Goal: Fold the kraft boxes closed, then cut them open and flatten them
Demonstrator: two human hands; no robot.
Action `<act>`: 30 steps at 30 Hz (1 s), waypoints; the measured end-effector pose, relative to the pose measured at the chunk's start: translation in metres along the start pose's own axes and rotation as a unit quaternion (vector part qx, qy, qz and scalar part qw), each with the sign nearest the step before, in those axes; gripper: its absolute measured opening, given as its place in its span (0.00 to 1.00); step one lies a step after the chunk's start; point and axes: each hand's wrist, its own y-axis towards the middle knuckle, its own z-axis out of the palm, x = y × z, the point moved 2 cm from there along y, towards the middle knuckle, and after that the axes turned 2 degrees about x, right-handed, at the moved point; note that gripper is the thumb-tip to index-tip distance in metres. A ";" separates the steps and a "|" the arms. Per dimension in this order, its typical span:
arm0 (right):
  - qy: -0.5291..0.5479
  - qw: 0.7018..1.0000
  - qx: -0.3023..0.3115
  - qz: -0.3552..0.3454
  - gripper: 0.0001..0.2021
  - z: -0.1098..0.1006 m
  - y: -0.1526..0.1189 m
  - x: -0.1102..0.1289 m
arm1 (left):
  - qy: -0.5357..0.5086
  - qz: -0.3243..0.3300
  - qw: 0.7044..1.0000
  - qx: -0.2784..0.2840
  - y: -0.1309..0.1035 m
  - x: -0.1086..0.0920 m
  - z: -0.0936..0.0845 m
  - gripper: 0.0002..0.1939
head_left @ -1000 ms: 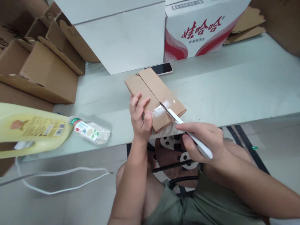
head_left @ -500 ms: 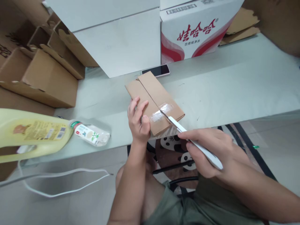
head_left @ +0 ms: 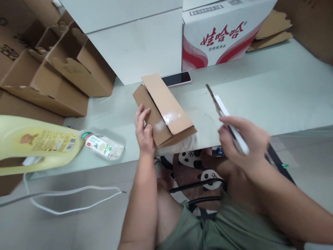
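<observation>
A small brown cardboard box point(head_left: 166, 106) sits at the table's near edge, its two top flaps parted along the seam. Clear tape point(head_left: 173, 117) shines on the flaps near the close end. My left hand point(head_left: 145, 133) grips the box's left side, fingers on the left flap and the rest out of sight. In my right hand point(head_left: 246, 142) is a white utility knife point(head_left: 222, 107), blade out and pointing up and away. The knife is held in the air to the right of the box, not touching it.
A phone point(head_left: 178, 79) lies behind the box, before white cartons point(head_left: 137, 52) and a red-and-white carton point(head_left: 215, 38). To the left are a clear bottle point(head_left: 105, 147), a yellow jug point(head_left: 49, 142) and open cardboard boxes point(head_left: 62, 85). A white cable point(head_left: 78, 190) hangs below the table.
The knife has left the taped seam and moved up and right in my right hand. The flaps, flat before, now stand apart with the tape split. My left hand still holds the box.
</observation>
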 end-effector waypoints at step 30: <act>0.307 0.926 0.122 0.183 0.15 0.058 0.010 -0.056 | -0.220 -0.233 0.943 0.086 -0.003 0.006 -0.005 0.42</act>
